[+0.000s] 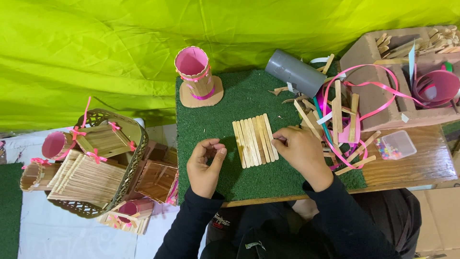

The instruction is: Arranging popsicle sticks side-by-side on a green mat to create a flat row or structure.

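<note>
A row of several flat wooden craft sticks [255,140] lies side by side on a green turf mat [239,96]. My right hand [299,151] rests at the row's right edge, fingertips touching the outermost stick. My left hand [205,165] hovers just left of the row, fingers curled loosely with nothing visible in them. Both arms wear black sleeves.
A pink-lined stick-built cup [195,73] stands at the mat's far left. A grey tube [295,73], loose sticks [341,115] and pink ribbon [369,96] lie to the right. A small clear bead box [396,145], a brown tray [383,62] and a basket of stick crafts [96,163] surround the mat.
</note>
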